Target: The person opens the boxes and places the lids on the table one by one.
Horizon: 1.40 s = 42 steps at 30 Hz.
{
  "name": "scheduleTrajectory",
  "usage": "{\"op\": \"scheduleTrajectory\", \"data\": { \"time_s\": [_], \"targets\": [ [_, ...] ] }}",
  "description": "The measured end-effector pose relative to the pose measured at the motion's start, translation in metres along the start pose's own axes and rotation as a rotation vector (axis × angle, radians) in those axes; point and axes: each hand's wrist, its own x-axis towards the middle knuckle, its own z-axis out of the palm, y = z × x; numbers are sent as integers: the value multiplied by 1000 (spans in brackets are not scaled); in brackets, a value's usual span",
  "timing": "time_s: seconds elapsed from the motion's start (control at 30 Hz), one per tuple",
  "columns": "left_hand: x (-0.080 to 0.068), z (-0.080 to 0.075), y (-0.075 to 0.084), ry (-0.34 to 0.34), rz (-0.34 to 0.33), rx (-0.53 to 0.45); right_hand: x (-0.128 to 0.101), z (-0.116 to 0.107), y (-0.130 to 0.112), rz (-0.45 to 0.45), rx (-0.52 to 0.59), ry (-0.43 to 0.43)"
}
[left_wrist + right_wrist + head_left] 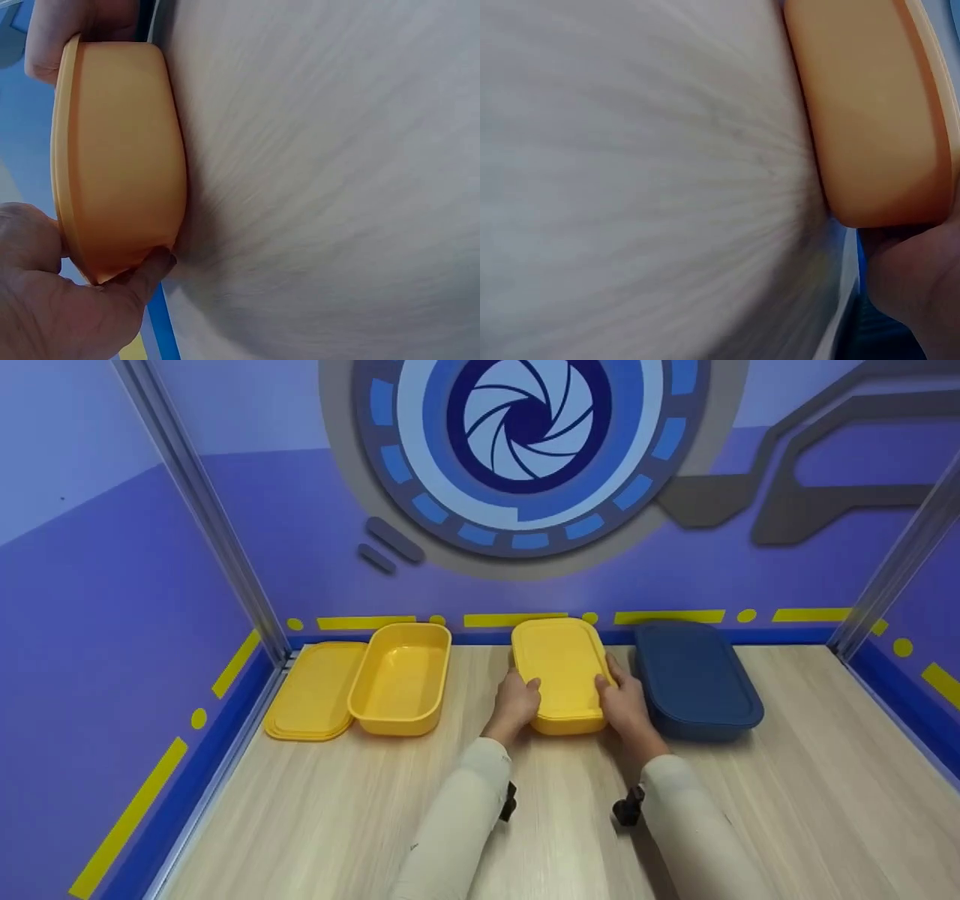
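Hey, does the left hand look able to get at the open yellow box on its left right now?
Probably yes: bare table lies between the left hand and open yellow box, though that hand grips the lidded yellow box.

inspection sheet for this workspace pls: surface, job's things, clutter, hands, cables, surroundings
Surface: pale wood-grain table, bare in front.
Job's things: lidded yellow box stands on the table at centre back, held at its near end from both sides.
Clutter: open yellow box to the left, with a loose yellow lid flat beside it; closed dark blue box to the right.
Hands: left hand grips the lidded box's left side, right hand its right side; light sleeves.
Cables: nothing seen.
Surroundings: purple walls with yellow dashes, a blue round graphic at the back, metal corner posts.
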Motion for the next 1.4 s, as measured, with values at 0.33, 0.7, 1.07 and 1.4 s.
{"op": "scheduleTrajectory", "data": {
  "time_s": [0.33, 0.7, 1.07, 1.4],
  "targets": [
    [0, -2, -13, 22, 6, -100, -3, 5, 1, 16, 14, 1],
    [0, -2, -14, 3, 9, -142, -2, 3, 2, 18, 38, 3],
    [2, 0, -12, 7, 6, -117, -3, 3, 1, 49, 75, 23],
    [1, 0, -12, -2, -30, -125, -2, 4, 1, 48, 104, 21]
  ]
}}
